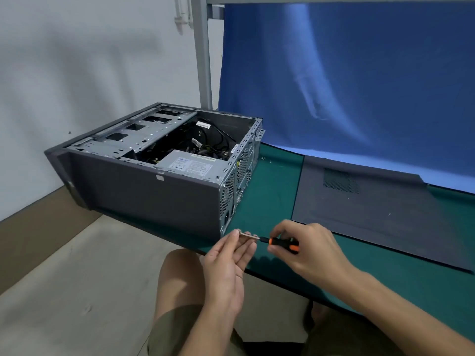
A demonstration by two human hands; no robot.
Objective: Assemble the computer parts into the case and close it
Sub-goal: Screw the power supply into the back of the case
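Observation:
The dark grey computer case (144,191) lies on its side on the green mat, its top open. Inside I see a power supply (187,164), black cables and a metal drive cage (133,132). The removed side panel (372,214) lies flat to the right of the case. My right hand (305,250) grips an orange-and-black screwdriver (282,244) near the table's front edge. My left hand (231,255) holds the screwdriver's metal shaft tip between its fingertips, palm turned up. Both hands are just in front of the case's rear corner.
A few small screws (266,159) lie on the green mat (277,201) behind the case. A blue cloth (347,86) hangs at the back. A grey metal post (203,52) stands behind the case. The table edge runs diagonally; the floor and my knees are below.

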